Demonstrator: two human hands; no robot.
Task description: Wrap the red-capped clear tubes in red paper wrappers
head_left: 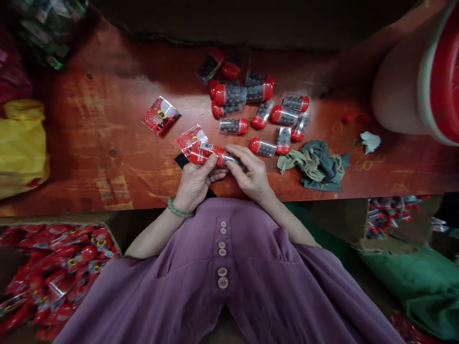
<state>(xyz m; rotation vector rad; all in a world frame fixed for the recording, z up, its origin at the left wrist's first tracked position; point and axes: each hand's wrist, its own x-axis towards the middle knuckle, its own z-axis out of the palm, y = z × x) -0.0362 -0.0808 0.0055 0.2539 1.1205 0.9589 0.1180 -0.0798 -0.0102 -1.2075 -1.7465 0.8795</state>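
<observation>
My left hand (197, 184), with a green bead bracelet at its wrist, pinches a red printed plastic sleeve (205, 152) between thumb and fingers. My right hand (251, 172) is closed around a small transparent tube (229, 158), whose other end sits at or inside the sleeve's mouth; how far in is hidden by the fingers. Just beyond my left hand lies a flat red sleeve (188, 138), and farther left a stack of such sleeves (160, 116). Several red-capped tubes of dark balls (234, 126) lie scattered past my hands.
A crumpled grey-green cloth (321, 165) lies right of my right hand, near rubber bands (366, 165) and a white tissue (370, 142). A large red-lidded container (401, 91) stands at the right. A box of red packets (53, 277) is lower left; a yellow bag (23, 148) sits left.
</observation>
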